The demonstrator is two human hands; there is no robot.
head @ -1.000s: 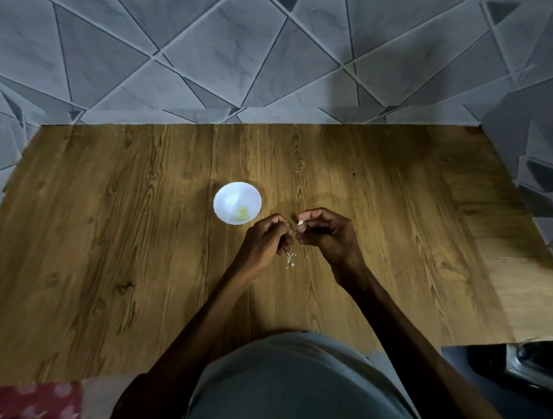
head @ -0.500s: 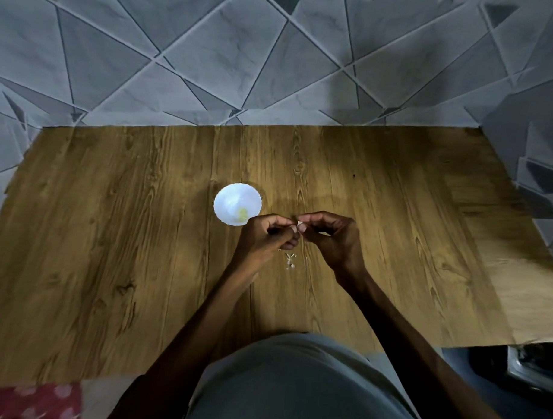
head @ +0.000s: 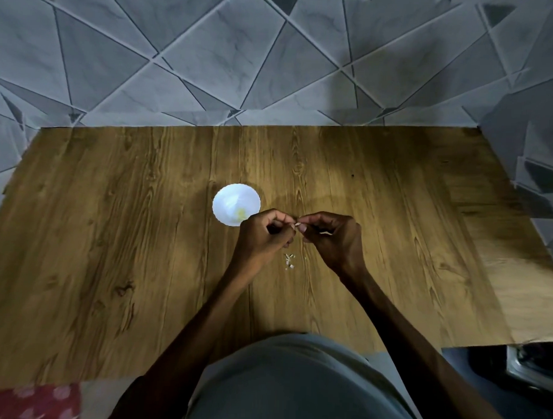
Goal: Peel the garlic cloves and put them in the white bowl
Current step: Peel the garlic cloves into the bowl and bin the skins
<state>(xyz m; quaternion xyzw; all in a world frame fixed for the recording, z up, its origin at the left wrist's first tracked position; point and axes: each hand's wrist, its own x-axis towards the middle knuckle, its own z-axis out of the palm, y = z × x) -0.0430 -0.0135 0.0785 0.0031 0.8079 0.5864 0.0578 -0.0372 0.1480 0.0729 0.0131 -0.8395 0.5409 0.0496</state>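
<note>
A small garlic clove (head: 297, 224) is pinched between the curled fingers (head: 279, 214) of the left hand (head: 263, 240) and those of the right hand (head: 337, 239), tips meeting above the desk (head: 111, 235). Peel scraps (head: 289, 260) lie just below. The white bowl (head: 228, 199), holding a yellowish piece, stands just beside the left hand.

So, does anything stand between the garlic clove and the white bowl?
Nothing visible except the left hand itself, which with the right hand pinches the garlic clove right of the white bowl. The peel scraps lie nearer the person, off that path.
</note>
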